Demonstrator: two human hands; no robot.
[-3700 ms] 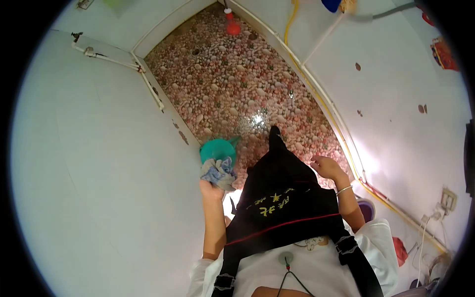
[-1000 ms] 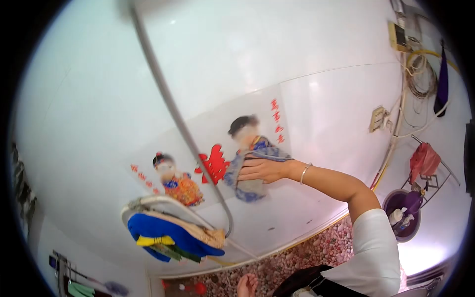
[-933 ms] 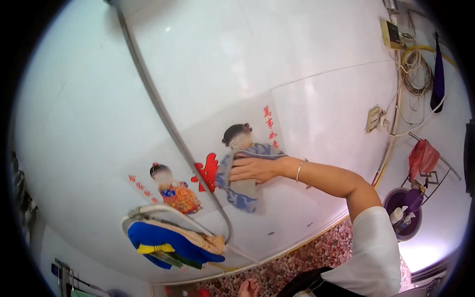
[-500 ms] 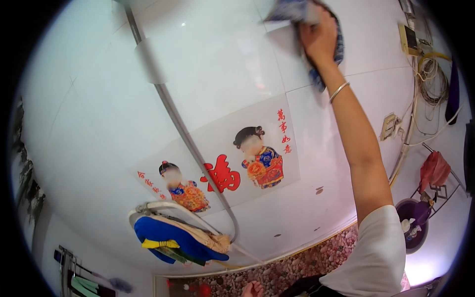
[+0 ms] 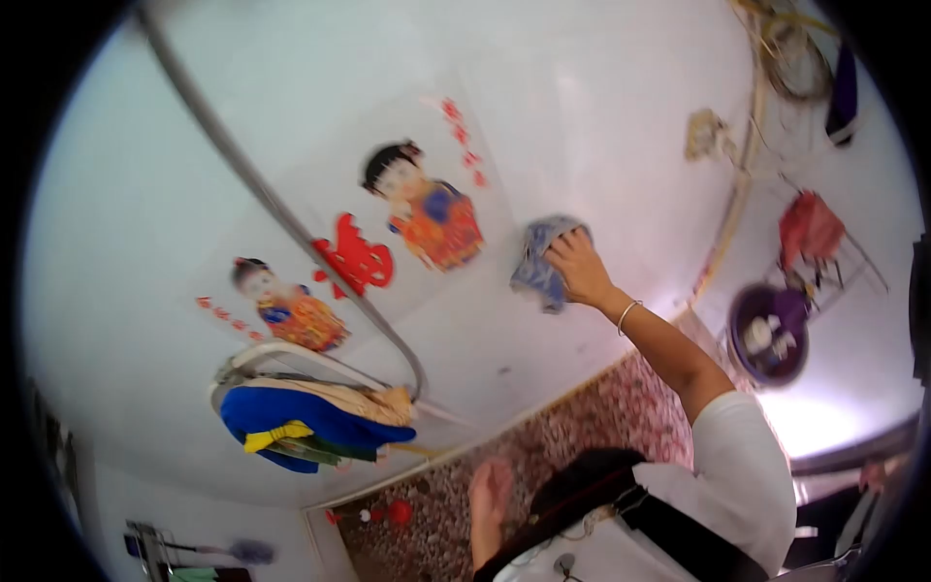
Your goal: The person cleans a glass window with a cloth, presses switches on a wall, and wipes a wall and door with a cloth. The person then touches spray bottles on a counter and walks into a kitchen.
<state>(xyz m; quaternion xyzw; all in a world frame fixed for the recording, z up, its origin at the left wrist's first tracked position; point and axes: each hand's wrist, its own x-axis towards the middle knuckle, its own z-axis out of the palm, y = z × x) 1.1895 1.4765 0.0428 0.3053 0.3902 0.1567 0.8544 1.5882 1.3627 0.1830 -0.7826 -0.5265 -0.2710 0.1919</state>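
Observation:
My right hand [image 5: 579,266] is closed on a crumpled blue patterned cloth [image 5: 541,260] and presses it against the white wall [image 5: 582,126]. The cloth lies to the right of a wall picture with two cartoon children, the nearer one being a child figure [image 5: 441,218] in red and blue clothes. Low in the view, my left hand [image 5: 492,492] is raised in front of my body, away from the wall. It is blurred, with fingers loosely apart and nothing visible in it.
A grey pipe [image 5: 233,150] runs down across the wall picture. Blue and tan cloths [image 5: 315,422] hang on a white rack at lower left. At right are a wall socket [image 5: 702,134], a red cloth [image 5: 811,229] and a purple basin [image 5: 742,339]. The floor [image 5: 582,412] has a pebble pattern.
My right hand has moved down the wall with the cloth, from above the picture to beside its lower right. My left hand has come up further into view, and the camera has shifted.

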